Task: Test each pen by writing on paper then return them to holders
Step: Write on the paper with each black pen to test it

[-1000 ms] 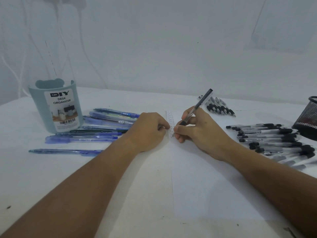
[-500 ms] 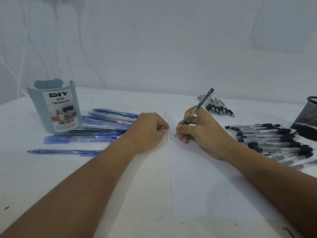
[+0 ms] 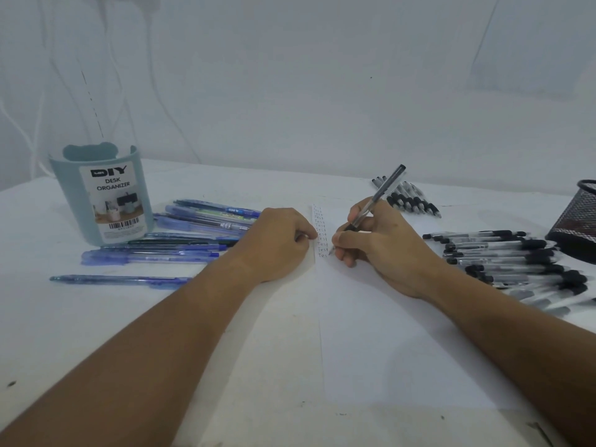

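My right hand (image 3: 383, 243) pinches a black pen (image 3: 383, 191) with its tip on the white paper (image 3: 380, 333), at the bottom of a column of small written words. My left hand (image 3: 277, 243) rests as a loose fist on the paper's left edge, beside that column. Several blue pens (image 3: 180, 240) lie left of it, in front of the light-blue desk organizer (image 3: 103, 198). Several black pens (image 3: 509, 256) lie on the right, and another small group of black pens (image 3: 409, 198) sits further back.
A black mesh holder (image 3: 577, 221) stands at the right edge. One blue pen (image 3: 119, 279) lies alone nearer to me on the left. The white table meets a white wall just behind the pens.
The pen tip has moved slightly down and right along the written column as my right hand writes. My left hand has stayed in place.
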Available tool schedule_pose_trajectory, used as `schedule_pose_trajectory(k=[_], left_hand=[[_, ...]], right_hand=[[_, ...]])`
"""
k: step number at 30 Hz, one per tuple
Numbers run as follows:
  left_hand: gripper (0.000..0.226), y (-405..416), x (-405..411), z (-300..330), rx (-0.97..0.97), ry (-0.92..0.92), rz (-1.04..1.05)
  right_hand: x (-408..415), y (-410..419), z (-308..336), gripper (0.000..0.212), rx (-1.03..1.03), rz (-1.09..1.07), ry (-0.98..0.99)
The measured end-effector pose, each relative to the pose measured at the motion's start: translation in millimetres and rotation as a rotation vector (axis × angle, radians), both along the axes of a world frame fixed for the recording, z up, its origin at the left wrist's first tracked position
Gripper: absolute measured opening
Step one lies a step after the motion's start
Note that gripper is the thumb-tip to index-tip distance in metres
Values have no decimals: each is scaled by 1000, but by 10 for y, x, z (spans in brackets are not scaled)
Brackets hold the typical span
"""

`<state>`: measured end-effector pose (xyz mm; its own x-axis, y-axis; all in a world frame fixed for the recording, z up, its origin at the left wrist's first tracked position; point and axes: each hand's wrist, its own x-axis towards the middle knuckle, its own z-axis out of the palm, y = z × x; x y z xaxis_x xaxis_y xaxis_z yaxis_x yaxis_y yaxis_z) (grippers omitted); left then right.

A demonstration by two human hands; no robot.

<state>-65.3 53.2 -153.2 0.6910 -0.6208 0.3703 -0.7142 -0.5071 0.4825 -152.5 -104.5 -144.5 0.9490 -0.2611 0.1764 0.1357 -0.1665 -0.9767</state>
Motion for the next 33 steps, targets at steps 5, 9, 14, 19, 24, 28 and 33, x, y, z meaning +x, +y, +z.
schedule_pose_trajectory(k=[5, 9, 14, 19, 24, 28, 33], left_hand=[[30, -2, -5, 5, -10, 11, -5], [30, -6, -10, 6, -4, 7, -3], [29, -1, -3, -2, -10, 14, -3], [30, -5, -10, 4, -10, 18, -1], [30, -3, 3, -2, 0, 9, 4], [30, -4, -4, 6, 8, -5, -8], [30, -2, 4, -7, -14, 14, -16]], right_hand=[[9, 5, -31, 30, -94, -28, -16], [4, -2, -7, 31, -90, -1, 8], [6, -1, -4, 32, -29, 8, 22], [1, 8, 13, 33, 21, -15, 2], [27, -11, 81, 19, 283, -98, -33], [32, -43, 150, 41, 463, -166, -36], [-29, -125, 178, 24, 460, -174, 0]])
